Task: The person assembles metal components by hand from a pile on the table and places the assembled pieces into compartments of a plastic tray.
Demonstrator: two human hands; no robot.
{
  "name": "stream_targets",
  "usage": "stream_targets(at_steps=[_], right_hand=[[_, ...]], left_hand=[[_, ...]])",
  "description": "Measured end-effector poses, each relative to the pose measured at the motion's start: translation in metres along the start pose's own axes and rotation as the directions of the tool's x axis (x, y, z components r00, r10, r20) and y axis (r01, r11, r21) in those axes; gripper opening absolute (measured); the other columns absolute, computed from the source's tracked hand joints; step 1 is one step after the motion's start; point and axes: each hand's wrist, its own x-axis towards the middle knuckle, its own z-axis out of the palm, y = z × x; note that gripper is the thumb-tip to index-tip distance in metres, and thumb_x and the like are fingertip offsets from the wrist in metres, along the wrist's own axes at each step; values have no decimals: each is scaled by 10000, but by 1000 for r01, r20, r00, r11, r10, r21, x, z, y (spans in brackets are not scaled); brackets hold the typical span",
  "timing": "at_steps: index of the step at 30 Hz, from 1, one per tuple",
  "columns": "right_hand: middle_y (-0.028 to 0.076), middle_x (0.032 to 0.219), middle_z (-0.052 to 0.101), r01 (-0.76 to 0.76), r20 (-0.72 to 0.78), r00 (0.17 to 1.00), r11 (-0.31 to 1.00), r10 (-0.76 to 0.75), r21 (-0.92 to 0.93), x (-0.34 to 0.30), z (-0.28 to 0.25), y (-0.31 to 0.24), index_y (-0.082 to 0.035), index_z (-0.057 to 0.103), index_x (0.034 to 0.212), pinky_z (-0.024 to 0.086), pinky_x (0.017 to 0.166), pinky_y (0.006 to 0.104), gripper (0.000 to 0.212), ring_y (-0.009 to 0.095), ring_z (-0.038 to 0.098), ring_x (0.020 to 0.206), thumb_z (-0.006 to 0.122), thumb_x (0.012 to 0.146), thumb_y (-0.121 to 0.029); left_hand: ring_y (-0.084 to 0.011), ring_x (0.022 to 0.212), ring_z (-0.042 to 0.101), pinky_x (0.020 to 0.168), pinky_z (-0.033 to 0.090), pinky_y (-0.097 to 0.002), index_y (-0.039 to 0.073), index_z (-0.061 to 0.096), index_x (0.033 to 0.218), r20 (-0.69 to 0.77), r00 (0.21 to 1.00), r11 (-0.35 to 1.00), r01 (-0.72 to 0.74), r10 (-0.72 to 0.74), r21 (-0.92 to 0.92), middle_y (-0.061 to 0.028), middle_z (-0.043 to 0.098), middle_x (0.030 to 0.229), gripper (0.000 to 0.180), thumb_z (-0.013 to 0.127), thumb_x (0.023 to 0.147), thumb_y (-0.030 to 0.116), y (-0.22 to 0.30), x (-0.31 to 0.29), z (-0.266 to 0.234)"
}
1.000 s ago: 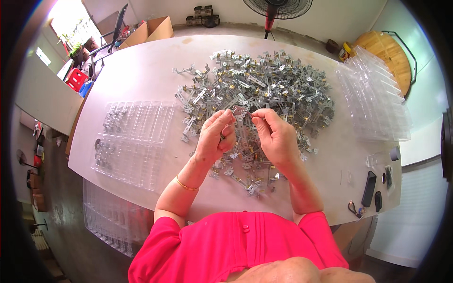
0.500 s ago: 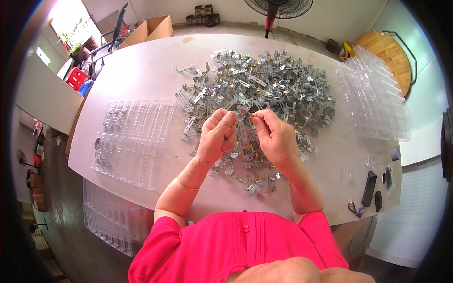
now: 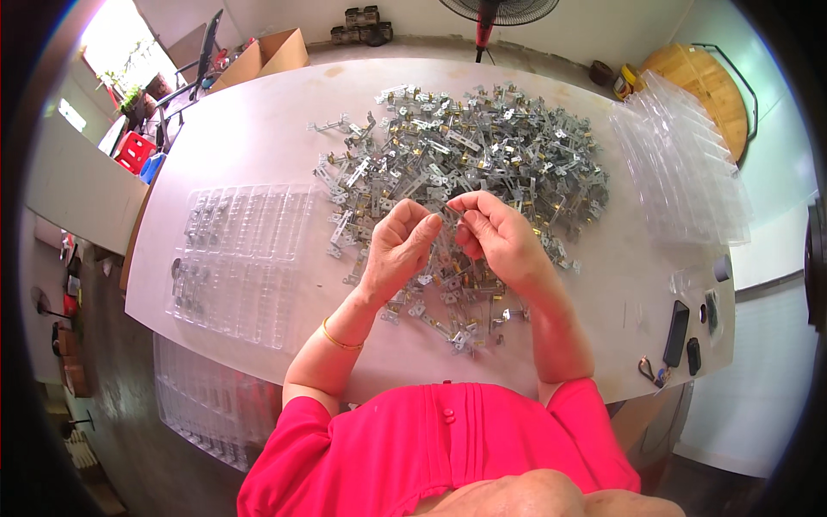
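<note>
A wide heap of small silvery metal brackets point(image 3: 508, 146), some with brass-coloured bits, lies across the middle of the table. Over its near part I hold both hands close together. My left hand point(image 3: 401, 246) is closed, thumb against the curled fingers; whatever it grips is hidden. Just to its right, my right hand point(image 3: 495, 237) is bent with thumb and forefinger drawn together. What sits between those fingertips is too small to make out. To the left lies a clear plastic tray point(image 3: 250, 258) with rows of compartments, its left columns holding metal parts.
A stack of clear trays point(image 3: 680, 164) stands at the right of the table point(image 3: 362, 370). A phone point(image 3: 675, 333), a roll of grey tape point(image 3: 722, 268) and keys point(image 3: 652, 372) lie near the right edge. More trays point(image 3: 211, 396) sit below the left front edge.
My right hand has shifted slightly left and up, its fingertips closer to my left hand. My left thumb has turned a little toward the right. The view has tilted slightly.
</note>
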Motion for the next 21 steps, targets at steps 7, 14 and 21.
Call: stream_targets(at_steps=[7,14,21], right_hand=[[12,878,637,-104,206,977,972,60,210,10,-13,5,-19,633,1109,513,693,256,237,79,579,771,493,1060,-204],[7,919,637,112,74,990,992,-116,54,16,-10,19,-19,609,992,489,788,243,167,76,578,856,577,1031,-179],[77,1047,669,568,74,822,801,-565,-192,3,-13,-5,-12,634,943,513,802,304,54,182,640,960,639,957,-64]], left_hand=[[19,626,391,523,296,-171,50,552,922,66,994,981,-92,81,171,100,489,714,212,656,1002,218,-1,-1,0],[19,640,390,529,293,-174,54,557,917,222,975,976,-28,-21,217,100,486,717,218,667,996,226,-2,-2,1],[-45,390,340,352,220,-219,65,559,927,118,968,963,237,-222,-128,45,410,597,215,557,1047,244,3,4,-8]])
